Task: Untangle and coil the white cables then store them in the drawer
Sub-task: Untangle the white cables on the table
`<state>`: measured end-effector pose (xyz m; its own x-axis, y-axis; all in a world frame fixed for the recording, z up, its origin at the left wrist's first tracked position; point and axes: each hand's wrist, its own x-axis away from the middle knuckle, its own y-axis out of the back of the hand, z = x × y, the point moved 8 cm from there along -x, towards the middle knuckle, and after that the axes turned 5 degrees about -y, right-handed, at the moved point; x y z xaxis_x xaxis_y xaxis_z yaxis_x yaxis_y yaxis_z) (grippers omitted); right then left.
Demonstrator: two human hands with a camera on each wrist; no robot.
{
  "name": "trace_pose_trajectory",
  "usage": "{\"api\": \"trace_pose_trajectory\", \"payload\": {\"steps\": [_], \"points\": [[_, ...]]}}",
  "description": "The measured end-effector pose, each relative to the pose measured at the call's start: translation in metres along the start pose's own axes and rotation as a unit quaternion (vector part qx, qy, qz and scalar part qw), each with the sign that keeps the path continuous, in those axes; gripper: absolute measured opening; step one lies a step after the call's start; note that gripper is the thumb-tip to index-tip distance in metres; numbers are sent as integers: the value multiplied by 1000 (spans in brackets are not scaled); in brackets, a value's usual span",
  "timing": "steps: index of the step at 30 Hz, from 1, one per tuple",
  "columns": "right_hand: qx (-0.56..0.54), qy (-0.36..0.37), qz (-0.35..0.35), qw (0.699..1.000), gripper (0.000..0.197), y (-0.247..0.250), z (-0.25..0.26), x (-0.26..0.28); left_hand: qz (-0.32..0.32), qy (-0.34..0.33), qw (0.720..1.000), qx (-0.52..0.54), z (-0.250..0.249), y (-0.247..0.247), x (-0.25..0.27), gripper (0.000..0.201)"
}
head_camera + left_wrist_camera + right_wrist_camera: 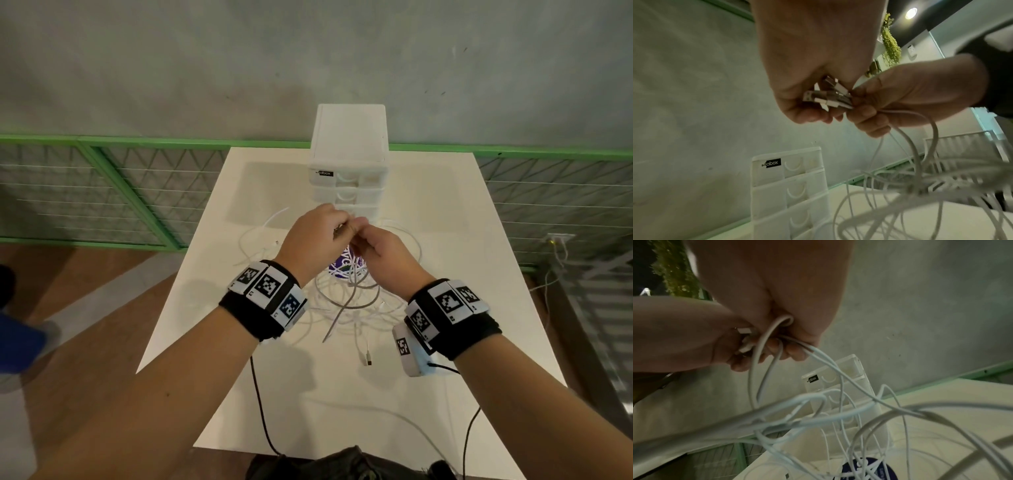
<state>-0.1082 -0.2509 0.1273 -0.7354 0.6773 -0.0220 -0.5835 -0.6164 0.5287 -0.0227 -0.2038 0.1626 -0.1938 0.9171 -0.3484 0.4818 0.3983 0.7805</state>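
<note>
A tangle of white cables (pixel 356 294) hangs from both hands down to the white table (pixel 479 240). My left hand (pixel 317 236) and right hand (pixel 380 251) meet above the tangle, just in front of the drawer unit (pixel 349 161). In the left wrist view the left hand (pixel 807 84) pinches a bundle of cable plugs (pixel 828 97), while the right hand (pixel 906 99) grips the cables just behind the plugs. The right wrist view shows cable strands (pixel 764 353) running out between the right hand's curled fingers (pixel 795 352). All drawers look closed.
A round purple sticker (pixel 342 267) lies on the table under the tangle. One loose plug end (pixel 368 359) rests near the table's front. Black wrist-camera leads (pixel 260 404) trail off the near edge. A green-framed mesh railing (pixel 102 192) runs behind the table.
</note>
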Motion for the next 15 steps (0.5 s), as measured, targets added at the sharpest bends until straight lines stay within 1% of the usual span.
{"api": "trace_pose_trajectory", "payload": {"steps": [2,4,5,6,7,8,9,10,11,12,13,14,15], "points": [[3,21,-2,1000,16,0,5,1,-35,-34,993,-105,-5,5,3,49],[-6,38,4,999,20,0,10,5,-38,-57,985,-160,-8,7,5,55],[-10,42,8,999,23,0,11,6,-20,-55,987,-153,-8,6,5,57],[-19,44,12,999,25,1,11,7,18,-39,992,-119,-4,1,5,56],[-29,42,17,999,26,2,10,7,68,-10,996,-61,2,-5,6,55],[-40,41,23,998,25,3,8,7,115,26,993,-5,8,-11,7,55],[-45,39,30,998,23,4,8,7,155,51,986,26,10,-15,10,52],[-47,39,40,997,21,4,7,6,187,59,980,31,10,-17,12,49],[-43,37,52,997,21,3,7,6,208,50,977,14,7,-19,14,43],[-42,36,63,996,23,2,6,6,218,36,975,-11,3,-19,14,37],[-38,31,69,996,23,2,5,6,215,23,976,-31,1,-19,14,34],[-39,26,74,996,20,1,3,5,203,15,978,-40,0,-18,14,33],[-39,18,76,996,12,2,0,5,185,10,982,-39,1,-16,13,34]]}}
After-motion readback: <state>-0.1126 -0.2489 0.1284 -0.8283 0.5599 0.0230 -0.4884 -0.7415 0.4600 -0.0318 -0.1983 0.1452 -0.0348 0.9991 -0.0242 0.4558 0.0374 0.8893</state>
